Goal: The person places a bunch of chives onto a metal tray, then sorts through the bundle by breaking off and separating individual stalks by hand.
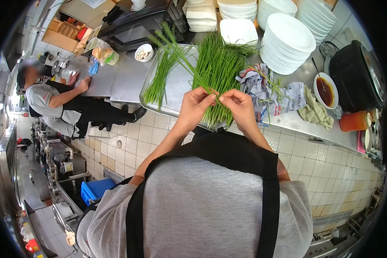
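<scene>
The steel desk (pixel 127 75) is running across the far side, and it is carrying a metal tray (pixel 181 79). On the right part of this tray, a big heap of green stalks (pixel 217 53) is lying, with the pale ends pointing to the near side. A smaller bunch (pixel 158 84) is resting at the tray's left. To the right of the heap, crumpled newspaper (pixel 293 96) is lying, with some green bits on it.

The left hand (pixel 195 106) is pinching a few held stalks (pixel 176 48) near their near ends, and their long tops are leaning to the far left, above the tray. The right hand (pixel 240 107) is closing its thumb and forefinger at the same near ends. These stalks are looking very light, thin and flexible, probably easy to bruise; a soft pinch near the firmer base is seeming best. Both forearms are reaching forward, wrists are bending inward, and the fingertips are almost meeting in front of the heap.
</scene>
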The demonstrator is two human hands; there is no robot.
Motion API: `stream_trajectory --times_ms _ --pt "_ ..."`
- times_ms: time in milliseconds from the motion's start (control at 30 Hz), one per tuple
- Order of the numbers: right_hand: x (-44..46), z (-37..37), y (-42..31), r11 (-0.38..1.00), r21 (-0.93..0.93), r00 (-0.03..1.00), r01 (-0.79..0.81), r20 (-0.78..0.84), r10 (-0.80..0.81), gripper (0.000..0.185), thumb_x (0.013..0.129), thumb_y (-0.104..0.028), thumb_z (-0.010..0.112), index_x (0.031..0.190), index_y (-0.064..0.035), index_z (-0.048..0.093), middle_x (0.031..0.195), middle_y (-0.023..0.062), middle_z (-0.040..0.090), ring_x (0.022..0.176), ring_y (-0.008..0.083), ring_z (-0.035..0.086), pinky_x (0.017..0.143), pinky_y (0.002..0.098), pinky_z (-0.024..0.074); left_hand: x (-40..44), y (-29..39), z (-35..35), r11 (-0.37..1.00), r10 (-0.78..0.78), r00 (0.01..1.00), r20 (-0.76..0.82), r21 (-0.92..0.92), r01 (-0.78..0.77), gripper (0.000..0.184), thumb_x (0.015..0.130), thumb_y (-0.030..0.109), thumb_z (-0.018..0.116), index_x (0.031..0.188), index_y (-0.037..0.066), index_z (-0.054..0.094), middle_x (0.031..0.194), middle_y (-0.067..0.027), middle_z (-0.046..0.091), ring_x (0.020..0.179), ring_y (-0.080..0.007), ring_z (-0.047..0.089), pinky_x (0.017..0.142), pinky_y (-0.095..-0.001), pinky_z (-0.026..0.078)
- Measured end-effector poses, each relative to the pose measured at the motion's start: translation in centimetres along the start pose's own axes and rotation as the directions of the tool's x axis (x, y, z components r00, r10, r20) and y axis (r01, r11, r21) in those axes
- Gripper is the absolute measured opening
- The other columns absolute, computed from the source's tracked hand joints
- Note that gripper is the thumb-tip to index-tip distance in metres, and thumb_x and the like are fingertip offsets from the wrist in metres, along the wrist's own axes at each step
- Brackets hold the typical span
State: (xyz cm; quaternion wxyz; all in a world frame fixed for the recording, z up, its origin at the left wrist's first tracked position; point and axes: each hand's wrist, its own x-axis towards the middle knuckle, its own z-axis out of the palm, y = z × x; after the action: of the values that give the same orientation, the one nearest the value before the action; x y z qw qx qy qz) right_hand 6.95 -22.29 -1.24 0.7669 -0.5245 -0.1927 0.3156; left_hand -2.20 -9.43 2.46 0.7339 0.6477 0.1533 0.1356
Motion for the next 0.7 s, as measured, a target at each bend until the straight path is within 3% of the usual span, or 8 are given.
stream_trajectory --times_ms 67,167,200,333,433,533,633,700 --pt "-0.1 0.0 -0.1 0.996 0.054 0.998 -0.065 0.006 0.065 0.005 0.079 -0.009 0.064 0.08 -0.0042 0.064 0.069 -0.0014 0.058 0.061 0.0039 0.051 0.056 0.0182 0.0375 0.0 -0.1 0.0 0.999 -0.001 1.0 0.016 -0.036 0.001 0.012 0.088 0.007 0.056 0.095 -0.001 0.06 0.09 -0.0052 0.063 0.077 -0.0088 0.057 0.072 -0.0241 0.048" --pt "0.1 0.0 -0.7 0.923 0.324 0.956 -0.21 -0.13 0.263 0.01 0.082 -0.015 0.059 0.078 -0.006 0.061 0.066 -0.0011 0.056 0.062 0.0055 0.051 0.058 0.0205 0.0381 0.0 -0.4 0.1 0.996 0.013 0.999 0.037 -0.083 -0.01 0.013 0.088 0.008 0.056 0.098 -0.001 0.059 0.09 -0.0045 0.062 0.077 -0.0096 0.058 0.072 -0.0248 0.049" --pt "0.1 -0.4 -1.0 0.955 0.224 0.952 -0.195 -0.192 0.239 0.011 0.084 -0.018 0.056 0.078 -0.0086 0.058 0.066 -0.002 0.055 0.064 0.0066 0.051 0.058 0.0222 0.0378 0.1 -0.5 0.0 0.997 0.012 1.0 0.026 -0.08 -0.01 0.013 0.088 0.008 0.056 0.098 -0.001 0.059 0.09 -0.0044 0.062 0.077 -0.0097 0.058 0.072 -0.0247 0.049" --pt "1.0 -3.3 0.6 0.967 0.245 0.954 0.07 -0.298 0.007 0.013 0.087 -0.017 0.053 0.081 -0.0074 0.06 0.072 -0.0009 0.057 0.066 0.0074 0.051 0.058 0.0207 0.0368 0.2 -0.8 -0.5 0.992 -0.005 1.0 -0.014 -0.126 0.003 0.011 0.088 0.007 0.056 0.096 0.0 0.059 0.088 -0.0042 0.061 0.074 -0.0102 0.057 0.071 -0.0245 0.048" --pt "0.8 -2.1 -0.5 0.993 -0.095 0.898 0.063 -0.429 -0.098 0.017 0.09 -0.02 0.053 0.095 -0.0052 0.06 0.085 0.0018 0.06 0.076 0.0066 0.053 0.062 0.0222 0.0384 0.3 -1.1 -0.4 0.981 -0.031 0.997 -0.072 -0.195 0.017 0.01 0.088 0.007 0.056 0.095 0.0 0.059 0.087 -0.0043 0.061 0.073 -0.0105 0.057 0.069 -0.024 0.048" --pt "0.1 -0.1 -0.7 0.974 -0.158 0.929 0.163 -0.308 -0.206 0.022 0.089 -0.018 0.056 0.103 -0.0018 0.062 0.086 0.0023 0.062 0.077 0.0063 0.055 0.064 0.0215 0.041 0.4 -1.2 -0.1 0.976 -0.051 0.99 -0.135 -0.217 0.021 0.011 0.088 0.006 0.056 0.095 0.0 0.06 0.085 -0.0047 0.06 0.072 -0.0105 0.057 0.068 -0.0233 0.048" --pt "-0.5 -0.3 0.0 0.953 -0.299 0.999 0.041 -0.021 -0.05 0.018 0.087 -0.013 0.059 0.101 -0.0034 0.065 0.081 0.0011 0.063 0.072 0.0072 0.057 0.063 0.0208 0.0435 0.6 -1.3 0.0 0.981 -0.05 0.986 -0.157 -0.191 0.02 0.013 0.087 0.006 0.057 0.098 -0.001 0.06 0.084 -0.0047 0.06 0.071 -0.0103 0.057 0.067 -0.0227 0.047" --pt "-0.8 0.6 -0.3 0.886 -0.443 0.984 0.139 -0.037 -0.173 0.011 0.083 -0.007 0.063 0.09 -0.0012 0.067 0.075 0.0034 0.063 0.065 0.0082 0.057 0.058 0.0211 0.044 0.5 -1.2 0.2 0.987 -0.038 0.986 -0.161 -0.16 0.012 0.014 0.087 0.006 0.057 0.099 -0.002 0.06 0.083 -0.0045 0.06 0.071 -0.01 0.057 0.067 -0.0227 0.047"
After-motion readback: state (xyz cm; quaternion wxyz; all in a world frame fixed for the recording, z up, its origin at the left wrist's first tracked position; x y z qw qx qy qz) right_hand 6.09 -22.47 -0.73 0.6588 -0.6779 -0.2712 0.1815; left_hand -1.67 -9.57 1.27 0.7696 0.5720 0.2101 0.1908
